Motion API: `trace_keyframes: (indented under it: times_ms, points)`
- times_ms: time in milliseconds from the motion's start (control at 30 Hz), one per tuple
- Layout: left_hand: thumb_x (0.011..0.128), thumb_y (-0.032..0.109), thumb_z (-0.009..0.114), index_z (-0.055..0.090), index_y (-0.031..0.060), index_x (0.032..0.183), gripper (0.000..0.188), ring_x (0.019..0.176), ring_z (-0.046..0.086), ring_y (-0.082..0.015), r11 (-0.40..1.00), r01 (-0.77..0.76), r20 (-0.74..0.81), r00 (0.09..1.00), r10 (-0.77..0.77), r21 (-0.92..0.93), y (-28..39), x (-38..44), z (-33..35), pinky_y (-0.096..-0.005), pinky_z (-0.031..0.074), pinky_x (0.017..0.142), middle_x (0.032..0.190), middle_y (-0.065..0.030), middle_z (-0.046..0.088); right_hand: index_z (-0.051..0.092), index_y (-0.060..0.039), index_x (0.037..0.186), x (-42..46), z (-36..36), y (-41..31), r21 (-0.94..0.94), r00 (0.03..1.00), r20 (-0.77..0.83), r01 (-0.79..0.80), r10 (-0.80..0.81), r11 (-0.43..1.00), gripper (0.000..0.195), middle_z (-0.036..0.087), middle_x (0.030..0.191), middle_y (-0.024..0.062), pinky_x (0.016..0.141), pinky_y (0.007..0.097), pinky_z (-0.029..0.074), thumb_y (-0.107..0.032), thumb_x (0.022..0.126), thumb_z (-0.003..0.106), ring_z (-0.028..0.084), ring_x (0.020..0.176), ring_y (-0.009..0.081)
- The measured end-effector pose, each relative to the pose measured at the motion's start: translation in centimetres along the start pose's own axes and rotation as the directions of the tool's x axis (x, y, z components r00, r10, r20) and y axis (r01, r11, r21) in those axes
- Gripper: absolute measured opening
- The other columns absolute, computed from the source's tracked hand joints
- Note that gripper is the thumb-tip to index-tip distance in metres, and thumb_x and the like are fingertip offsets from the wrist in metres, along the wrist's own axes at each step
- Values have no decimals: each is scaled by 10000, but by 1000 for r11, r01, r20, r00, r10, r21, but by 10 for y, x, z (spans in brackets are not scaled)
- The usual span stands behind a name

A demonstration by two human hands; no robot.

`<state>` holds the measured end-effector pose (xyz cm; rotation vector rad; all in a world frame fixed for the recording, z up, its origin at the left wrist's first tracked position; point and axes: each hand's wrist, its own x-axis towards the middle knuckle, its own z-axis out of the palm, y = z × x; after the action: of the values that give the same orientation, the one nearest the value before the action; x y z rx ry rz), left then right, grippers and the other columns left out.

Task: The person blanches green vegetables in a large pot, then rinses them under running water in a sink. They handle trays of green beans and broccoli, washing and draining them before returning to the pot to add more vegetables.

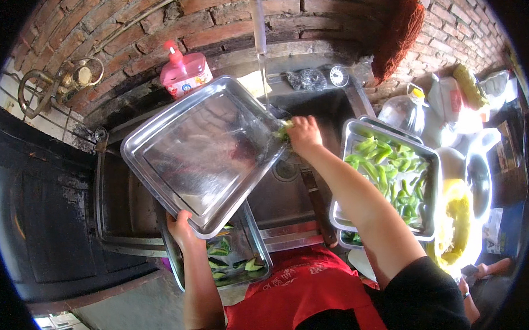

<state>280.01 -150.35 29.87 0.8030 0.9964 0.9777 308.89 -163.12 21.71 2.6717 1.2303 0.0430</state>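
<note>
My left hand (182, 230) grips the lower left corner of a wet rectangular stainless steel tray (206, 154), tilted above the sink (279, 199). At the tray's right corner my right hand (305, 134) holds a small pale-green bunched piece (284, 131), its kind unclear, against the rim. Water runs from the tap (258, 28) just behind. Below my left hand, a second metal tray (265, 258) holds cut green vegetable pieces (219, 246). Right of my forearm, another tray (438, 179) bears sliced green peppers or similar vegetables (404, 165).
A pink pump bottle (185, 73) stands at the brick wall. A long brown-handled tool (319, 207) lies across the sink's right part. A sink strainer (339, 76), a clear plastic jug (404, 112) and a yellow basin (453, 227) are around. Another person's hand (484, 269) shows at lower right.
</note>
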Motion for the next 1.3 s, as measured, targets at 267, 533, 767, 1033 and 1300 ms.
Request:
trace_keyframes:
  times_ms: [267,533,767,1033,1300]
  points:
    - [621,-70,416,407,-26,1131,511,892,509,-224,976,-202,68,978,197,76,4,-14,19,-303,399,792,1020,-123,493,555,-171,980,-15,-4,33,297,980,88,-197,179,934,251,448,1048,77,859,371,319,-197,755,446,433,1005,225]
    - [632,-75,409,421,-44,1116,485,896,487,-170,882,-449,173,889,424,144,3,-21,30,-261,361,808,1016,-92,491,472,-184,1114,-36,-22,28,552,966,242,-212,89,807,396,458,1088,113,815,381,399,-310,742,519,471,998,282]
    - [572,-48,418,397,-6,1112,542,876,512,-248,991,-111,18,993,112,-81,10,-31,36,-345,428,744,984,-121,487,411,-86,1146,-57,-18,12,865,983,126,-173,130,471,491,446,1093,170,819,370,406,-315,735,552,465,994,334]
    - [615,56,472,411,51,647,69,632,495,-244,964,242,-34,969,-247,-106,-24,-27,-9,-364,434,624,691,-88,449,539,-36,874,-80,-44,13,586,924,-296,-25,242,810,252,477,923,117,760,369,368,-153,655,578,459,877,277]
    - [588,-54,422,453,15,903,324,656,507,-189,965,191,4,981,-193,-178,-6,-45,-4,-304,442,603,749,-64,475,531,-41,745,-70,-91,10,653,859,-471,188,200,734,97,484,791,107,684,384,391,-77,663,566,488,788,300]
